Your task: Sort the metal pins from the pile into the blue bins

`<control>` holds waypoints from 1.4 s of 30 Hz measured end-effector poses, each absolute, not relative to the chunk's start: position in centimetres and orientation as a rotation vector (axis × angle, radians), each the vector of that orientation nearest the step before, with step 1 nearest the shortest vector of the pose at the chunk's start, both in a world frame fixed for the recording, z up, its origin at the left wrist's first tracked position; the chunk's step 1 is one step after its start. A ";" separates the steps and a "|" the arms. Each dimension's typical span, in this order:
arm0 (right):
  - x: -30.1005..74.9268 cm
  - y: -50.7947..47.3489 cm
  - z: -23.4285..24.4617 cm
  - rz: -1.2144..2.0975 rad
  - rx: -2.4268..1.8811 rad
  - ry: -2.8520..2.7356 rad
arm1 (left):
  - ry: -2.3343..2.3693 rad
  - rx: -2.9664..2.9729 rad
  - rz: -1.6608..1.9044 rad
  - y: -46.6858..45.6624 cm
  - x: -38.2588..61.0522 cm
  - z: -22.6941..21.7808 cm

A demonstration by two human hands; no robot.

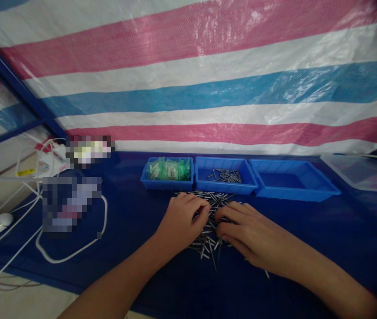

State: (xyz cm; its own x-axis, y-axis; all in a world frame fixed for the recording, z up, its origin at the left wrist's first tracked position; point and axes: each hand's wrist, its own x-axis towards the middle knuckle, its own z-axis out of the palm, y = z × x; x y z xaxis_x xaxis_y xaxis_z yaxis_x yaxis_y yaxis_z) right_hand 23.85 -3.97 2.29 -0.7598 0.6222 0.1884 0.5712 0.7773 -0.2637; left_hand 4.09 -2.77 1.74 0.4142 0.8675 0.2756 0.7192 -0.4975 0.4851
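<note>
A loose pile of thin metal nail-like pins (210, 243), some silver and some dark, lies on the dark blue tabletop. My left hand (185, 219) is over the pile's left side, its thumb and index finger closed in a pinch; what is between the tips is hidden. From the right, my right hand (244, 228) reaches into the pile with curled fingers. Its fingertips touch the pins, and I cannot make out what they grip. Just behind the pile, a blue bin (225, 188) holds more such pins.
Left of that bin, another blue bin (167, 184) contains green plastic packets (171, 169). An empty blue bin (296, 192) stands on the right, near a clear plastic lid or tray (361, 175). White cables (72, 259) run along the left. A striped sheet (208, 97) hangs behind.
</note>
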 end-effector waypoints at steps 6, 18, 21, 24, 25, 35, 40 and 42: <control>24.3 -3.2 1.9 0.194 -0.959 -2.523 | 1.279 2.409 0.692 -3.3 4.3 2.1; 23.1 -4.0 0.7 0.737 -1.150 -1.714 | 1.145 2.285 0.867 -3.6 4.7 1.7; 22.8 -4.1 0.6 0.781 -1.136 -1.723 | 1.152 2.257 0.886 -3.7 4.9 1.5; 22.7 -4.2 1.0 0.783 -1.119 -1.735 | 1.155 2.246 0.876 -3.8 5.0 1.3; 22.7 -4.3 1.1 0.782 -1.117 -1.739 | 1.151 2.241 0.876 -3.8 5.0 1.2; 22.9 -4.2 1.5 0.734 -1.071 -1.785 | 1.137 2.139 1.026 -3.7 4.9 1.4; 23.2 -3.9 1.6 0.672 -1.080 -1.806 | 1.173 2.071 1.097 -3.6 4.7 1.9; 23.2 -3.9 1.6 0.627 -1.077 -1.837 | 1.172 2.060 1.117 -3.7 4.7 2.0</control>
State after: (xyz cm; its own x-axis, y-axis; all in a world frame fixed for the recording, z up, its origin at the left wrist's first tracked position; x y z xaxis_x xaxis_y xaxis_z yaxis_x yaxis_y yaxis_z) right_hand 23.21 -3.94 1.58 -0.2264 0.8694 0.4392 0.4192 0.4940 -0.7617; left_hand 4.68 -3.70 2.01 0.2871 0.8691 0.4028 0.4446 -0.4934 0.7476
